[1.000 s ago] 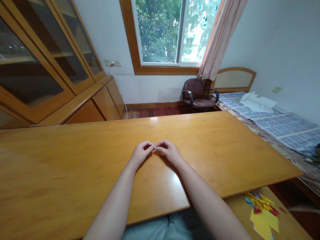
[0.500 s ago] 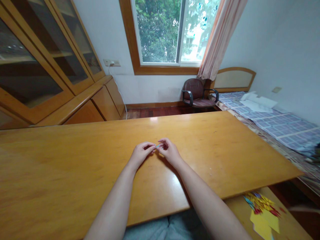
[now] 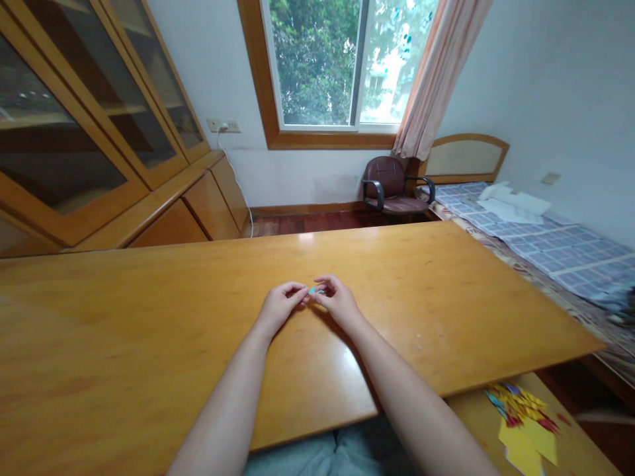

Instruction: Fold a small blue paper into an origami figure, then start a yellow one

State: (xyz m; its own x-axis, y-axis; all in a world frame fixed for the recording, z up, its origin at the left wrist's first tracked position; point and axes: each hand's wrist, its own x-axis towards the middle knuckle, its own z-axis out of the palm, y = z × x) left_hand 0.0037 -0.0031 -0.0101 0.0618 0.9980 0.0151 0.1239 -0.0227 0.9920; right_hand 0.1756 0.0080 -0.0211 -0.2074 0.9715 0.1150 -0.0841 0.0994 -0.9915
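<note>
Over the middle of the wooden table (image 3: pixel 149 330), my two hands meet at a small light-blue piece, maybe paper (image 3: pixel 312 291). Thumb and fingers of my left hand (image 3: pixel 282 304) are pinched at its left side. My right hand (image 3: pixel 336 301) pinches the piece from the right, with its upper fingers curled above. Most of the piece is hidden by the fingertips, and its exact kind is too small to make out.
On a lower surface at the bottom right lie several yellow, red and blue folded bits (image 3: pixel 520 403) and yellow paper sheets (image 3: pixel 528 443). A brown armchair (image 3: pixel 389 185) and a bed (image 3: pixel 570 248) stand beyond the table. Glass-fronted cabinets (image 3: pixel 99 132) line the left.
Slightly more of the light-blue piece shows between my fingertips. Both hands stay in nearly the same place.
</note>
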